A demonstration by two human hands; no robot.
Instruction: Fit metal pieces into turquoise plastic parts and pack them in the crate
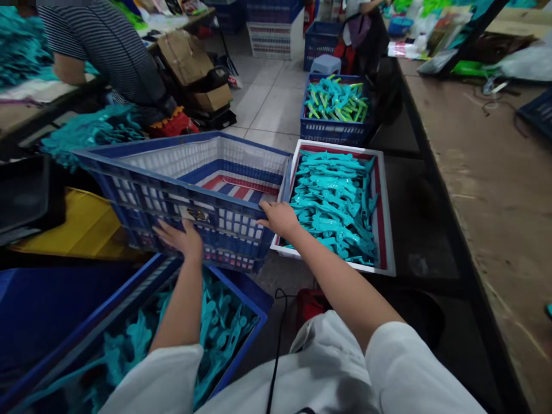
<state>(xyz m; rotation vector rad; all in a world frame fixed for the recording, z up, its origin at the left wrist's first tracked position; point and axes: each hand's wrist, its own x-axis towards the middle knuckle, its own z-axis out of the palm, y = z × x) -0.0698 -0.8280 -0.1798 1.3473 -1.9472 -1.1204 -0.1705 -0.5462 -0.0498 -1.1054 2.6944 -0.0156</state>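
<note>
An empty blue plastic crate (142,190) with a striped liner on its bottom stands tilted in front of me. My left hand (180,237) presses flat against its near wall, fingers spread. My right hand (279,218) grips the crate's near right corner rim, fingers curled over the edge. Right of it sits a white crate (386,230) heaped with teal plastic parts (334,201). Below my arms, another blue crate (241,293) holds more teal parts.
A further blue crate (332,129) with teal and green parts stands behind the white one. A long wooden workbench (495,190) runs along the right. A person in a striped shirt (107,46) works at the back left, beside cardboard boxes (190,63). A yellow sheet (81,227) lies left.
</note>
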